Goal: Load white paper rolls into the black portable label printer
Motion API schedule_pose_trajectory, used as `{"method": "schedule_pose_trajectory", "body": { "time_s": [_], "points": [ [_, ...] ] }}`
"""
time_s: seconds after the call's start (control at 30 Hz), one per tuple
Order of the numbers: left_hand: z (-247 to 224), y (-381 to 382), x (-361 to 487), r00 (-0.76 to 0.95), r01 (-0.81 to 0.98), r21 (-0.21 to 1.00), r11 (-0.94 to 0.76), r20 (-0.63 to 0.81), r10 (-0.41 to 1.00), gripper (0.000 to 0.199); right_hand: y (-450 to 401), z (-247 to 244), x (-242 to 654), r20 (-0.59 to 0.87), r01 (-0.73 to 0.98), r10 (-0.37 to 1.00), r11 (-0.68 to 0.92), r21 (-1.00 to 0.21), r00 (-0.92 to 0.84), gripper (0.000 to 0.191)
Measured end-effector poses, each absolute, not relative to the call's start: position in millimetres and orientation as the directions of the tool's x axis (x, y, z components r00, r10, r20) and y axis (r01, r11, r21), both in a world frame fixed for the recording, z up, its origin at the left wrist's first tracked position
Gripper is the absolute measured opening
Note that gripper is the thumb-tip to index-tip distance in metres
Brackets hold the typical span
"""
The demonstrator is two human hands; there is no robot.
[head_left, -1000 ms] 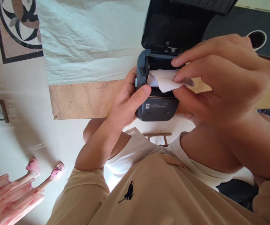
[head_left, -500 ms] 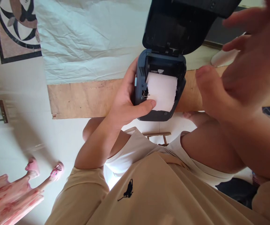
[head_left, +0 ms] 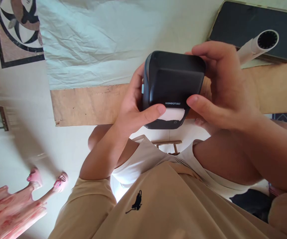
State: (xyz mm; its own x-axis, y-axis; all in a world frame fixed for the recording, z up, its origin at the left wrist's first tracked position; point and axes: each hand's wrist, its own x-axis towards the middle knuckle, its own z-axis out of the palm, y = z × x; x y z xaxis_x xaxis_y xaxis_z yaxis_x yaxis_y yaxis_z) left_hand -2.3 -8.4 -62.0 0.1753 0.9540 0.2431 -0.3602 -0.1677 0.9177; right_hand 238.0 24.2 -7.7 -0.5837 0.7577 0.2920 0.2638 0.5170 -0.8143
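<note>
A black label printer (head_left: 177, 79) is held over the front edge of the table. Its lid is down over the body, with the lettering NIIMBOT near the lower edge. White label paper (head_left: 172, 114) shows below the lid. My left hand (head_left: 135, 106) is wrapped round the printer's left side, its thumb lying on the paper by the lid's edge. At the right side, my right hand (head_left: 223, 79) grips the lid, fingers behind the far corner and thumb at the near corner. The printer's underside is hidden.
A phone-like dark slab (head_left: 252, 26) lies at the right, with a white tube (head_left: 251, 49) with a dark round end near it. Pale crinkled cloth (head_left: 96, 39) covers the table behind the bare wooden edge (head_left: 88, 104). Another person's feet in pink sandals (head_left: 60, 182) stand at the lower left.
The printer's lid, raised before, has come down over the paper roll. My right hand has moved left from the air onto the lid. My left hand keeps its hold.
</note>
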Motion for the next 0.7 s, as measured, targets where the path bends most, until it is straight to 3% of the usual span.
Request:
{"method": "schedule_pose_trajectory", "body": {
  "time_s": [0.1, 0.2, 0.43, 0.6, 0.7],
  "points": [
    [-52.3, -16.9, 2.5, 0.143, -0.317, 0.94, -0.125, 0.178, 0.974, 0.047, 25.6, -9.6, 232.4, 0.185, 0.211, 0.774, 0.381, -0.9, -0.606, 0.065],
    [-46.2, -18.9, 4.3, 0.163, -0.337, 0.938, -0.078, 0.14, 0.977, 0.049, 25.9, -10.0, 228.8, 0.135, 0.184, 0.791, 0.299, -0.936, -0.597, 0.069],
    [-39.2, -18.8, 8.6, 0.153, -0.448, 0.892, 0.057, 0.013, 0.988, 0.026, 26.5, -22.6, 230.1, 0.141, 0.274, 0.825, 0.336, -0.901, -0.548, 0.077],
    [-34.3, -17.8, 9.1, 0.181, -0.527, 0.844, 0.095, 0.003, 0.984, 0.049, 24.8, -22.2, 230.4, 0.153, 0.272, 0.821, 0.349, -0.897, -0.55, 0.078],
    [-34.0, -15.2, 8.3, 0.176, -0.52, 0.845, 0.129, -0.042, 0.984, 0.043, 24.6, -16.9, 231.6, 0.158, 0.22, 0.802, 0.339, -0.915, -0.576, 0.065]
  ]
}}
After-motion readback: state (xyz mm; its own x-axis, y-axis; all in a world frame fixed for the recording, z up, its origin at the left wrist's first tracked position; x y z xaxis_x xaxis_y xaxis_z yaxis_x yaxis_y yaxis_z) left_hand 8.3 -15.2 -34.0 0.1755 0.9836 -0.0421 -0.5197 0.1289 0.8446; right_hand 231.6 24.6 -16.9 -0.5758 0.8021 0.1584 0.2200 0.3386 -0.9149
